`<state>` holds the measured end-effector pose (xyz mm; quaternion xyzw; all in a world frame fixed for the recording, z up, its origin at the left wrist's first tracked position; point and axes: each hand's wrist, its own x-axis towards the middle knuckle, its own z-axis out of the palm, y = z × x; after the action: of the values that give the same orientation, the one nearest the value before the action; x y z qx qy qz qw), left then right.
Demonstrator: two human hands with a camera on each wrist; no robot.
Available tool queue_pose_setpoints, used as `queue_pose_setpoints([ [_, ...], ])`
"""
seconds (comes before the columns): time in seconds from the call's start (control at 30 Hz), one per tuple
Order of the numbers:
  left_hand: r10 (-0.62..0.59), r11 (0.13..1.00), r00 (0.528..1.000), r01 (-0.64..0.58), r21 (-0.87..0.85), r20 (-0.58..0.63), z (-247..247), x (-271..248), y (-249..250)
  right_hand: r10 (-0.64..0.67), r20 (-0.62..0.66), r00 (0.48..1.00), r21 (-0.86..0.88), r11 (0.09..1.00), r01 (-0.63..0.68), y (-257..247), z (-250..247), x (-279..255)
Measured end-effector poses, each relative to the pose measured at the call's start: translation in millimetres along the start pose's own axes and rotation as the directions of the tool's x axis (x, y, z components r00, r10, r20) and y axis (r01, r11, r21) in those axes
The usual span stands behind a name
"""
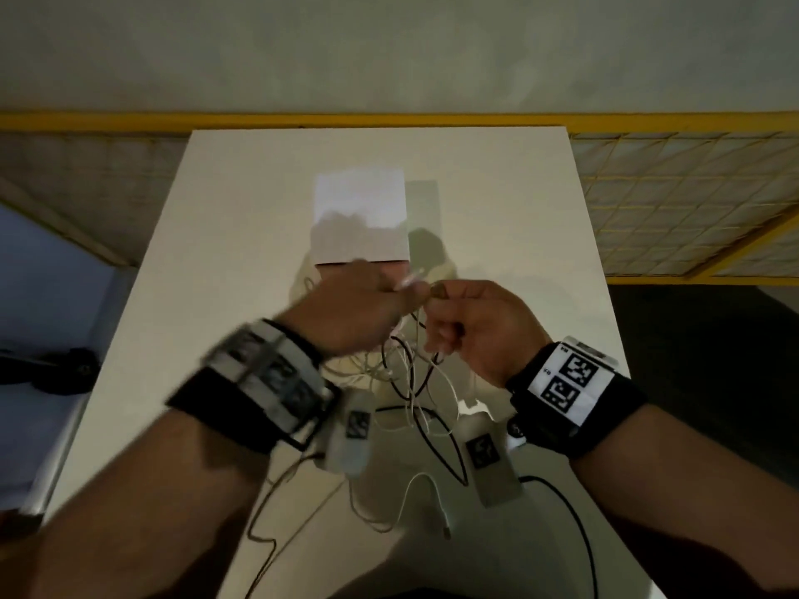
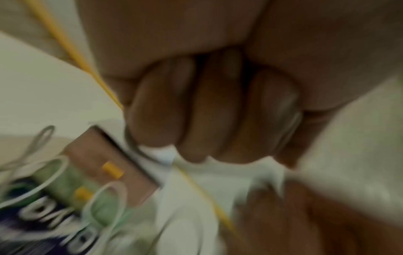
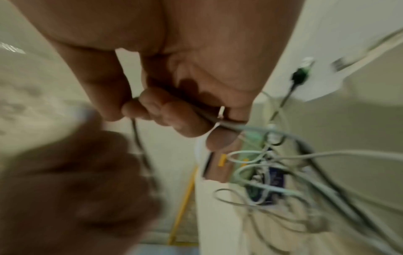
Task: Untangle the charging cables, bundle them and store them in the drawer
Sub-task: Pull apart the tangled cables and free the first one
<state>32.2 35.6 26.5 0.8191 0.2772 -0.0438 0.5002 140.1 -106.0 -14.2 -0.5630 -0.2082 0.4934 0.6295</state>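
A tangle of white and black charging cables (image 1: 410, 373) hangs between my two hands above the white table (image 1: 225, 261). My left hand (image 1: 372, 304) is curled into a fist, and a white plug end (image 1: 408, 281) sticks out past its fingers. A thin strand runs around the curled fingers (image 2: 218, 112) in the blurred left wrist view. My right hand (image 1: 467, 322) sits just to the right, almost touching the left. Its fingers (image 3: 174, 112) pinch several strands, and the loops (image 3: 272, 172) trail off below. A small white box (image 1: 361, 218) stands behind the hands.
Loose white cable ends (image 1: 432, 503) lie on the table near its front edge. A black lead (image 1: 575, 525) curves along the right side. A yellow mesh fence (image 1: 691, 201) stands behind the table. A dark object (image 1: 65, 369) lies on the floor to the left.
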Motion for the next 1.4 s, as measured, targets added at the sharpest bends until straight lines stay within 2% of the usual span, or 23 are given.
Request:
queue_pose_setpoints([
  [0.03, -0.009, 0.999, 0.997, 0.007, -0.032, -0.073, 13, 2, -4, -0.006, 0.006, 1.0, 0.026, 1.0, 0.006, -5, 3, 3],
  [0.07, -0.036, 0.988, 0.983, 0.009, -0.151, -0.178, 22, 3, -8, -0.011, -0.004, 1.0, -0.003, 1.0, 0.011, -8, 6, 6],
  [0.1, -0.099, 0.96, 0.959, 0.021, -0.28, -0.266, 29, 4, -9, -0.016, -0.02, 1.0, -0.067, 0.998, 0.015, -9, 7, 8],
  [0.13, -0.164, 0.922, 0.939, 0.037, -0.386, -0.301, 34, 5, -9, -0.019, -0.038, 0.999, -0.143, 0.99, 0.014, -10, 9, 8],
  [0.23, -0.21, 0.816, 0.954, 0.05, -0.575, -0.215, 47, 3, 3, -0.035, -0.014, 0.999, -0.34, 0.94, 0.028, -13, 14, 6],
  [0.33, -0.243, 0.755, 0.951, 0.061, -0.652, -0.192, 53, 4, 6, -0.061, 0.055, 0.997, -0.474, 0.877, 0.079, -18, 16, 0],
  [0.4, -0.26, 0.722, 0.934, 0.018, -0.692, -0.246, 43, 8, 6, -0.057, 0.064, 0.996, -0.444, 0.892, 0.08, -21, 17, -5],
  [0.43, -0.297, 0.701, 0.905, -0.008, -0.713, -0.303, 34, 9, 7, -0.058, 0.047, 0.997, -0.424, 0.903, 0.072, -20, 15, -7],
  [0.5, -0.35, 0.665, 0.836, -0.097, -0.74, -0.424, 13, 15, 3, -0.072, -0.031, 0.997, -0.441, 0.896, 0.051, -17, 8, -7],
  [0.53, -0.341, 0.662, 0.835, -0.113, -0.741, -0.431, 7, 17, 0, -0.088, -0.066, 0.994, -0.471, 0.881, 0.047, -15, 6, -7],
  [0.63, -0.127, 0.783, 0.962, -0.052, -0.62, -0.241, 23, 8, 1, -0.128, -0.077, 0.989, -0.522, 0.85, 0.07, -17, 6, -1],
  [0.67, -0.066, 0.803, 0.978, -0.065, -0.593, -0.197, 31, 4, 6, -0.136, -0.059, 0.989, -0.522, 0.849, 0.085, -19, 8, 0],
  [0.73, -0.134, 0.764, 0.952, -0.078, -0.641, -0.275, 29, 4, 12, -0.133, -0.032, 0.991, -0.517, 0.851, 0.098, -19, 10, 2],
  [0.8, -0.247, 0.719, 0.876, -0.12, -0.685, -0.413, 14, 13, 6, -0.109, -0.037, 0.993, -0.529, 0.846, 0.073, -16, 7, 3],
  [0.83, -0.255, 0.73, 0.875, -0.105, -0.676, -0.412, 11, 15, 3, -0.106, -0.041, 0.994, -0.533, 0.843, 0.068, -14, 5, 3],
  [0.93, -0.111, 0.848, 0.964, -0.036, -0.529, -0.243, 25, 11, 3, -0.154, -0.039, 0.987, -0.534, 0.839, 0.109, -16, 7, 5],
  [1.0, -0.121, 0.859, 0.941, -0.061, -0.508, -0.317, 23, 8, 10, -0.166, -0.033, 0.986, -0.511, 0.85, 0.127, -18, 11, 5],
  [1.03, -0.144, 0.828, 0.924, -0.082, -0.554, -0.353, 15, 10, 11, -0.165, -0.045, 0.985, -0.509, 0.852, 0.119, -18, 11, 5],
  [1.1, -0.112, 0.804, 0.946, -0.093, -0.587, -0.303, 5, 14, 9, -0.174, -0.062, 0.983, -0.519, 0.847, 0.117, -18, 7, 5],
  [1.2, 0.015, 0.874, 0.97, -0.13, -0.468, -0.242, 24, 5, 12, -0.195, -0.01, 0.981, -0.568, 0.808, 0.155, -25, 9, 7],
  [1.27, -0.051, 0.843, 0.955, -0.116, -0.526, -0.293, 26, 4, 22, -0.203, 0.014, 0.979, -0.57, 0.803, 0.175, -28, 14, 9],
  [1.37, -0.193, 0.753, 0.874, -0.159, -0.638, -0.445, 0, 16, 28, -0.149, -0.023, 0.989, -0.516, 0.848, 0.116, -25, 8, 9],
  [1.4, -0.213, 0.738, 0.866, -0.162, -0.655, -0.453, -7, 18, 26, -0.137, -0.047, 0.989, -0.501, 0.86, 0.096, -23, 5, 8],
])
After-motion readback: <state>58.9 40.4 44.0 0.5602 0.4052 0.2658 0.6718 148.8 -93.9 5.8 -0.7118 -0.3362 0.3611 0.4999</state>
